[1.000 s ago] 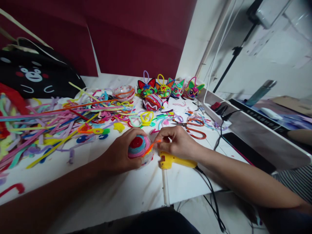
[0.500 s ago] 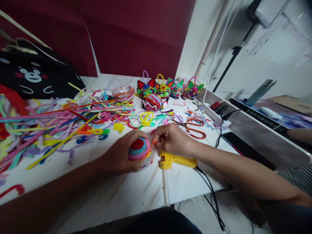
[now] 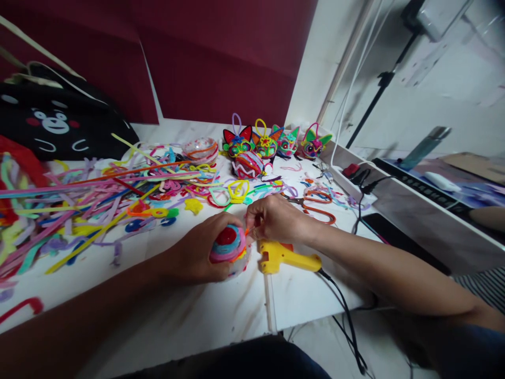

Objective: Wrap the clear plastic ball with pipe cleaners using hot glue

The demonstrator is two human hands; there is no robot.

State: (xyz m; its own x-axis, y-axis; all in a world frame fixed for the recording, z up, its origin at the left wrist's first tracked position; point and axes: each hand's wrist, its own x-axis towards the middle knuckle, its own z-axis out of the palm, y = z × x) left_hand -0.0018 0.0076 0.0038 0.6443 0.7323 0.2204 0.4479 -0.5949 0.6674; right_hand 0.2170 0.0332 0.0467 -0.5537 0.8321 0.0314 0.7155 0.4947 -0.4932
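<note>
1. Position. We hold the ball in the left hand, with the fingers wrapped tight round its near side. It sits low over the front middle of the counter. The yellow glue gun lies just to its right, flat on the counter and untouched.

2. Right hand. The right hand has thumb and forefinger pinched together on the end of an orange pipe cleaner, which meets the ball at its upper right edge.

3. Progress. The top of the ball carries a red disc ringed with blue and pink bands. Lower down, a paler and seemingly bare surface shows with orange strands across it. We judge the covering partly done, with the lower part left. The ball has no ears and no loop, which the finished figures at the back do have.

4. Count.
- Ball in hand: one.
- Glue gun: one.
- Finished figures with ears and loops: four, in a row.
- Zigzag-wrapped ball in front of that row: one.
- Red-handled scissors: one pair.
- Loose pipe cleaners, spread across the left of the counter: too many to count.
</note>
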